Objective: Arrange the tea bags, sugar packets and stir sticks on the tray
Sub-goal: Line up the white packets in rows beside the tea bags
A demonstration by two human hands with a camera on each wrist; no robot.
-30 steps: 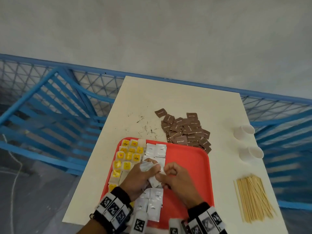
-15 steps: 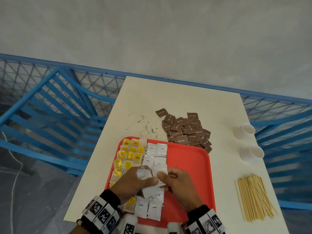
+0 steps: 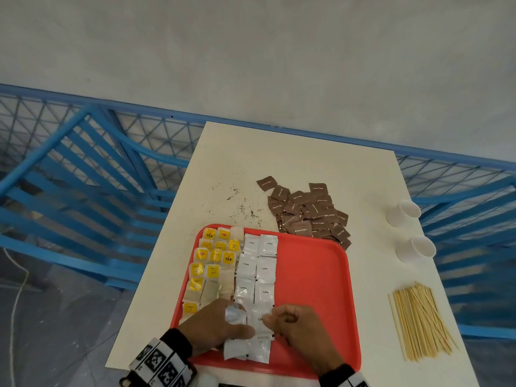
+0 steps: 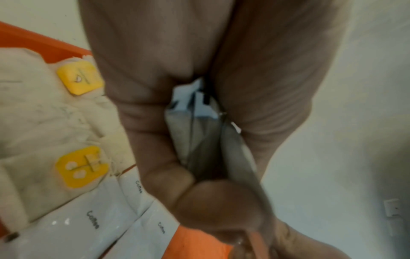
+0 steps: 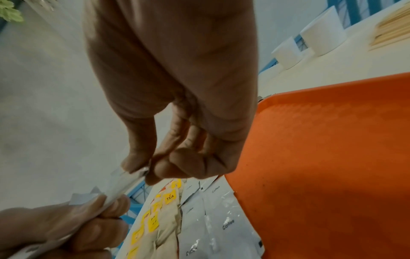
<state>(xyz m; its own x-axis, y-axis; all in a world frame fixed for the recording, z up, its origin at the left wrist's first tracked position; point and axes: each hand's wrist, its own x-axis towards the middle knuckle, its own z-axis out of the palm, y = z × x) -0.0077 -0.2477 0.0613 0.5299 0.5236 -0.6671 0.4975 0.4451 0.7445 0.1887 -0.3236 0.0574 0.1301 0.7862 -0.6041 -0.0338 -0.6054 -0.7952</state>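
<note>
A small stack of glossy white packets (image 3: 236, 317) marked "Coffee" is clamped in the curled fingers of the left hand (image 3: 213, 326) above the near end of the red tray (image 3: 315, 277), while the right hand (image 3: 300, 332) pinches one packet's edge between thumb and forefinger. Papery yellow-tagged tea bags (image 3: 213, 259) and flat white packets fill the tray's left half; its textured right half lies bare. Brown sugar packets (image 3: 308, 212) are heaped just beyond the far rim, thin wooden stir sticks (image 3: 420, 321) well to the right.
</note>
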